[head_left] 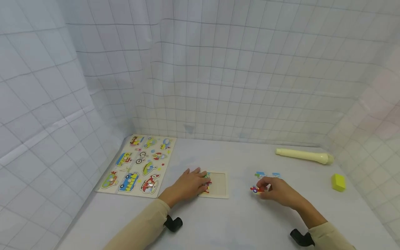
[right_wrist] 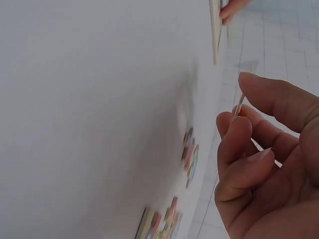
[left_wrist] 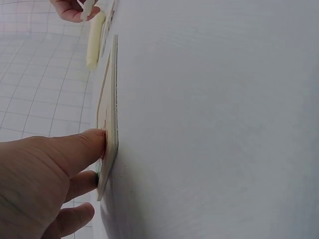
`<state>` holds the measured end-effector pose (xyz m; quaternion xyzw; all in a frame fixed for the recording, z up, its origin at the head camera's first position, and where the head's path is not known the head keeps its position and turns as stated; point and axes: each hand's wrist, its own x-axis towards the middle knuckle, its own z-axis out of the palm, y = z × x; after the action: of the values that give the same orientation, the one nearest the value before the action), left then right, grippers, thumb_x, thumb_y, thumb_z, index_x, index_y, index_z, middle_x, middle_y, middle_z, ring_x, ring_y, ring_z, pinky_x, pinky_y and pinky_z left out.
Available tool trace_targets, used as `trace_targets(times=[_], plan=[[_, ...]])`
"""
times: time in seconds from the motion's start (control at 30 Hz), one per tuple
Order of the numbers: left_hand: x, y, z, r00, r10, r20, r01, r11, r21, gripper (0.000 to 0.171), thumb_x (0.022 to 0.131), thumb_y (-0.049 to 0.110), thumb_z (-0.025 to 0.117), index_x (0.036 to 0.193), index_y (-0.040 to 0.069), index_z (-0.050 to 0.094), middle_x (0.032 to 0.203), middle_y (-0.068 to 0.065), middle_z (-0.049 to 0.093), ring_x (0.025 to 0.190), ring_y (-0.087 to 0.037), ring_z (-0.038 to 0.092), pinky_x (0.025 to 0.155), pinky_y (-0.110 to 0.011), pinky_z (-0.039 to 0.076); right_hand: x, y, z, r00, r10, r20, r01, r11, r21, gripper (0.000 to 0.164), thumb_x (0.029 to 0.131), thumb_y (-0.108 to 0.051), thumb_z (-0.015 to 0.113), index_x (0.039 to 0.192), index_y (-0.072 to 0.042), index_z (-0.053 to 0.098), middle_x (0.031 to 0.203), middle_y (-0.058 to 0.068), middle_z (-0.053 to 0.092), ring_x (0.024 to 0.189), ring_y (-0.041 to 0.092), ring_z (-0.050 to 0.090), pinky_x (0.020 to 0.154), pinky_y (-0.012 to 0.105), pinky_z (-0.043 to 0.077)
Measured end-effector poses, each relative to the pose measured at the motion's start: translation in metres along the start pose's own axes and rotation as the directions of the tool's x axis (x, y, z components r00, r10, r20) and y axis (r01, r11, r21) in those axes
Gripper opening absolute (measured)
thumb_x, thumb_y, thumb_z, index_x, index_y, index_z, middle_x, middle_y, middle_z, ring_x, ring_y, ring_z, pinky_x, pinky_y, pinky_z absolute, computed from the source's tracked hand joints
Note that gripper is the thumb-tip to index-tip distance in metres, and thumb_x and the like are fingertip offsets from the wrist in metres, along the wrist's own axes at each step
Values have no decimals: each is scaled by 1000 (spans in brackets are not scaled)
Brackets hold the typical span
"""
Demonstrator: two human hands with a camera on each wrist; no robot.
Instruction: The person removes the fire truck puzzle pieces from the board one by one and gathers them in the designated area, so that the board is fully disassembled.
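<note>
By the right hand (head_left: 279,191), a thin, flat, pale piece (right_wrist: 239,105) is pinched, presumably for fine control; colourful, flat puzzle pieces (head_left: 260,174) are laid just beyond it. Under the relaxed left hand (head_left: 189,184), a rectangular, pale wooden tray (head_left: 219,185) is pressed, seemingly for steadiness.

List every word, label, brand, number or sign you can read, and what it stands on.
No text can be read in any view.
Board: pictures show; any lettering is too small.
Tray: none legible.
Pieces by the right hand: too small in the head view, blurred in the right wrist view.
</note>
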<state>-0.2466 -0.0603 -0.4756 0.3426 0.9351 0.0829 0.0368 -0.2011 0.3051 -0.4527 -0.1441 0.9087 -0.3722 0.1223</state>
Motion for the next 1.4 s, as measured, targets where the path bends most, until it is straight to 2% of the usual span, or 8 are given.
trace_targets(times=[0.17,0.3,0.47,0.77,0.97,1.2,1.3,1.4], plan=[[-4,-2,0,1000,10,-7,-10,1000,-18,39,103,35,61,137,19,66,150,-6,55,145,-37,43,112,-67,34,-8,20,-6,1000,20,-10,-21,995,-101,25,83,-17,81,105,-13,70,93,-3,63,76,12,53,64,26,45],[-4,-2,-1,1000,12,-7,-12,1000,-7,38,103,35,61,138,20,66,150,-6,55,145,-36,44,112,-67,35,-12,29,-7,1000,-3,-14,1,992,-127,26,81,-16,82,104,-14,71,91,-5,62,75,7,51,65,25,44],[-4,-2,-1,1000,13,-6,-13,1000,10,38,102,35,62,138,21,66,150,-5,56,144,-36,44,111,-66,36,-14,31,-7,999,-34,-13,32,989,-142,27,79,-14,83,103,-11,72,91,-4,62,80,7,53,68,25,46],[-4,-3,0,1000,21,-2,-21,1000,-3,39,103,36,61,139,22,65,151,-5,54,145,-36,43,112,-66,34,-11,25,-8,999,-2,-39,-5,982,-189,24,82,-15,84,102,-13,71,94,-4,62,88,12,54,73,27,48],[-5,-5,1,1000,0,-6,0,999,-40,40,102,38,61,139,22,66,151,-5,54,145,-36,43,112,-67,34,9,6,-2,998,-53,-22,52,998,-16,17,93,-14,72,109,-6,70,97,2,65,79,15,59,64,28,52],[-5,-5,4,1000,11,-24,-11,1000,-27,40,102,39,62,139,24,65,152,-4,53,144,-37,44,110,-67,36,44,-28,23,1000,-3,31,-2,988,157,17,97,-13,67,111,-4,69,97,6,64,72,21,60,58,31,51],[-9,-4,4,999,9,-32,-9,1000,-7,39,101,37,63,138,25,66,151,-3,55,143,-37,46,110,-68,36,61,-44,37,998,26,61,-40,967,251,19,95,-14,69,110,-3,69,93,7,63,70,20,57,55,29,46],[-14,-4,3,999,11,-40,-11,1000,-2,36,101,35,63,135,24,68,148,-3,57,142,-37,47,109,-69,36,79,-56,53,992,59,113,-97,922,374,23,95,-16,70,112,0,69,87,6,62,64,16,51,52,25,40]])
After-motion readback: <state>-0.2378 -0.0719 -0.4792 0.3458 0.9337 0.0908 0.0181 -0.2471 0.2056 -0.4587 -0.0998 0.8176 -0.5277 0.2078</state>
